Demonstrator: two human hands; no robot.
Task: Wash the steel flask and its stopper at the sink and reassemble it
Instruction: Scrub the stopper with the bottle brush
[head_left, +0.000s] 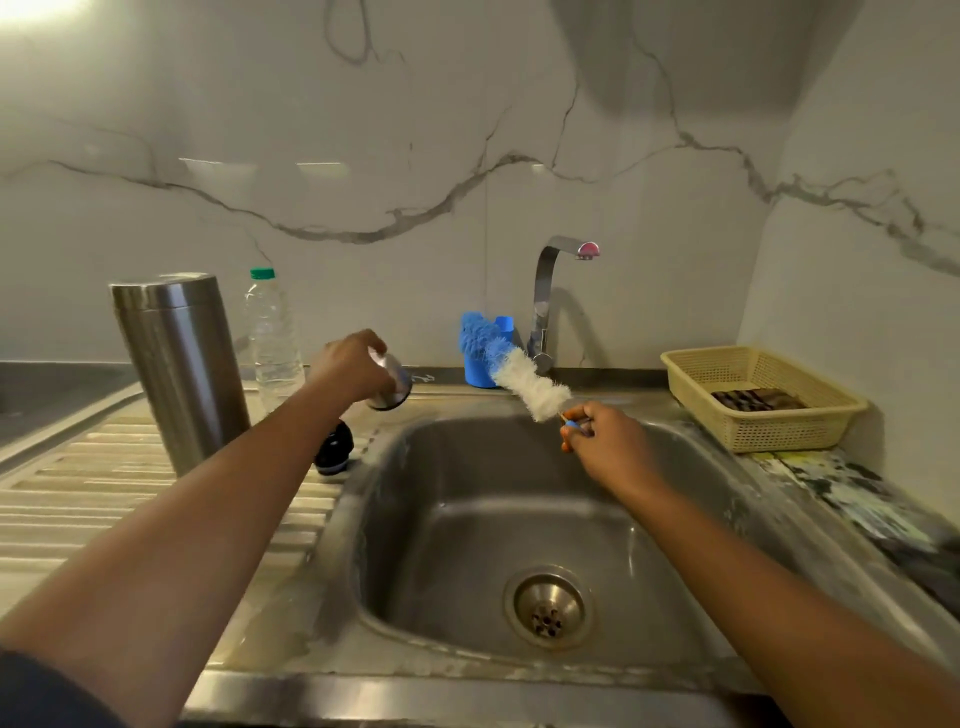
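The job looked barely begun. The steel flask (179, 369) stood upright on the ribbed drainboard at the left side of the desk (78, 499), already taken apart. Its stopper (335, 448), a dark rounded plug, lay on the drainboard just beside the left rim of the sink (395, 519). The left hand (350, 366) had its fingers curled round a small steel cap (389, 382), shiny and cup-shaped, held above the sink's back left corner. The right hand (605, 441) pinched the thin handle of a bottle brush (514, 371), which pointed up and back toward the tap (550, 296). No water showed running and the basin held none, so scrubbing, rinsing and refitting all seemed still to do.

The flask was a brushed-metal cylinder with a banded top. The brush's bristles were fluffy, white near the handle and blue at the tip. Behind the tip stood a blue plastic cup (480, 371). A clear, ribbed plastic bottle (272, 332) with a green cap stood at the desk's back edge, and a pale yellow perforated basket (753, 400) sat at its back right corner.
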